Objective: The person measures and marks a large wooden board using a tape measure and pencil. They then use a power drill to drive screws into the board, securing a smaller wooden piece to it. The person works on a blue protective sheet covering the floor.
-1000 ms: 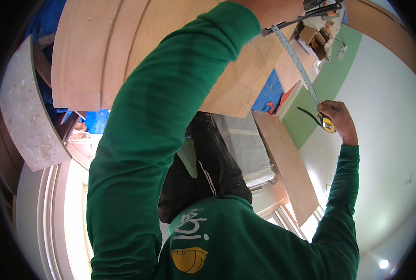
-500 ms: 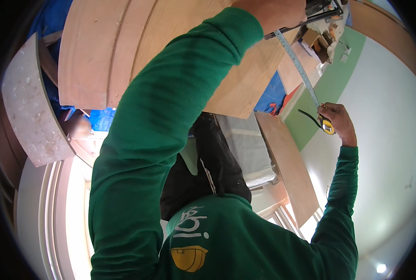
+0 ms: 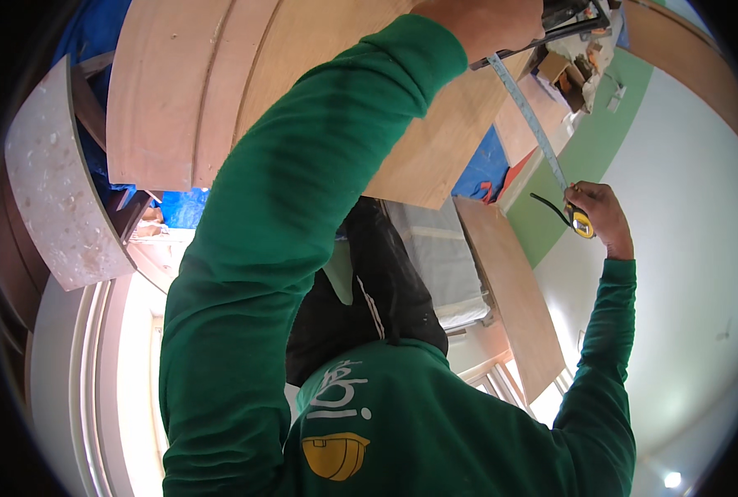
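Observation:
A tape measure (image 3: 582, 224) with a yellow and black case is in my right hand (image 3: 605, 211), whose fingers are closed around it. Its pale blade (image 3: 530, 120) runs out taut toward the upper left, up to a black-framed object (image 3: 572, 29) at the top edge. There my left hand (image 3: 489, 29) is closed beside the blade's far end, against the dark bar of that object. What its fingers grip is hidden by the back of the hand and the picture's edge. A black strap (image 3: 549, 209) hangs by the tape case.
Large plywood sheets (image 3: 162, 99) lie under my left arm. A speckled board (image 3: 66, 182) stands at the left. Blue sheeting (image 3: 481, 170), a cardboard box (image 3: 555, 66) and a leaning wood panel (image 3: 510, 290) are around. A white and green wall (image 3: 675, 174) rises at the right.
Both hands and the stretched tape stay almost where they were. The view has shifted very slightly. A blurred round shape beside the speckled board has gone from sight.

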The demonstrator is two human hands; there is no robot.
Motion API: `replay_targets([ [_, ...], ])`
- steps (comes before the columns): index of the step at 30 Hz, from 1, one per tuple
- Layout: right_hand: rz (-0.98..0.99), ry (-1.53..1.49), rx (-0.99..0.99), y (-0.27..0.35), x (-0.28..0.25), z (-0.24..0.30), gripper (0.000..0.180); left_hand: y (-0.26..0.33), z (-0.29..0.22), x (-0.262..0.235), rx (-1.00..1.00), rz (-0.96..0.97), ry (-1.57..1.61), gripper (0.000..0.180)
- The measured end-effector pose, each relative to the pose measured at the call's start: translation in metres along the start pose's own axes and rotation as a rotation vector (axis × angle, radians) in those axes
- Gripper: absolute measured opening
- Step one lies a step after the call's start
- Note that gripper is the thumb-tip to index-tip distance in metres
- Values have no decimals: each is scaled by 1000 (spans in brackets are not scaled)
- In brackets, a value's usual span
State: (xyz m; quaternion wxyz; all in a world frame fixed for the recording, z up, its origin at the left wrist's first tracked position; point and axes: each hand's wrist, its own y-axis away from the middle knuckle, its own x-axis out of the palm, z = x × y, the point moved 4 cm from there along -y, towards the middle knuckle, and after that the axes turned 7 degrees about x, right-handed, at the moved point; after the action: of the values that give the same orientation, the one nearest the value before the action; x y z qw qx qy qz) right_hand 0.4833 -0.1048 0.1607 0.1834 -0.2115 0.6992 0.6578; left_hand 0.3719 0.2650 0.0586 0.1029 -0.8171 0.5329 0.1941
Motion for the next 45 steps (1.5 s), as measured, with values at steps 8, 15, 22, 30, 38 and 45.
replay_targets([
  [8,-10,-40,23,2,5,-4,30,-4,-4,4,-80,76,-5,36],
  [15,6,-39,-8,-1,6,6,30,0,0,5,11,-64,-11,35],
  [22,-25,-105,4,0,7,-16,35,-2,2,28,210,-148,-162,19],
  [30,-149,22,-373,-5,65,-73,29,152,17,-4,-108,-169,132,34],
  [38,161,-142,-315,101,238,9,28,409,109,-55,-576,-172,103,30],
  [45,97,145,-323,175,265,104,30,432,175,-160,-771,-803,101,37],
])
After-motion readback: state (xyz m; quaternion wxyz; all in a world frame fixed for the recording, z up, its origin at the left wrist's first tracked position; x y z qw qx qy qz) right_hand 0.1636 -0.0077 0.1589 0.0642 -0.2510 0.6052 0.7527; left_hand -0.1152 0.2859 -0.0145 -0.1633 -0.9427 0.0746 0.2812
